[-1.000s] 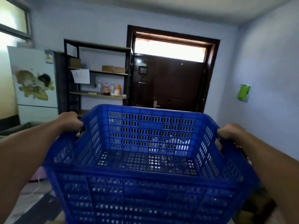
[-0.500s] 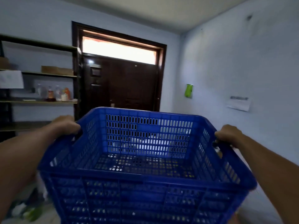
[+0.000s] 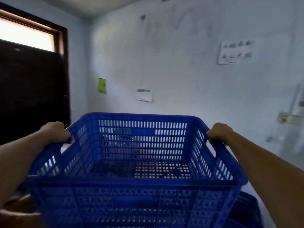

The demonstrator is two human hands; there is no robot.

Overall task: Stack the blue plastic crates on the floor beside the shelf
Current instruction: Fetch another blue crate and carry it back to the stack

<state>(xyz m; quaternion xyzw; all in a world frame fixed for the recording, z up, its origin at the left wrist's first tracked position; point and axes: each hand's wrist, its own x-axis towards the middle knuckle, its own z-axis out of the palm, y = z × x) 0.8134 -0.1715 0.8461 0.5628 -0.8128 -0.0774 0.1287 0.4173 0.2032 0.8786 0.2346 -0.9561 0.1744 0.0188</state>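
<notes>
While both hands grip its side rims, the blue crate (image 3: 136, 163) is held up in front of the person, open side up and empty. The left hand (image 3: 55, 131) is clamped over the left rim above a handle cut-out, and the right hand (image 3: 218, 131) is clamped over the right rim. Part of a second blue crate (image 3: 245, 209) shows low at the right, just beside the held one. Behind stand a pale blue wall (image 3: 181, 63) with paper notices and a dark door (image 3: 32, 88) at left.
</notes>
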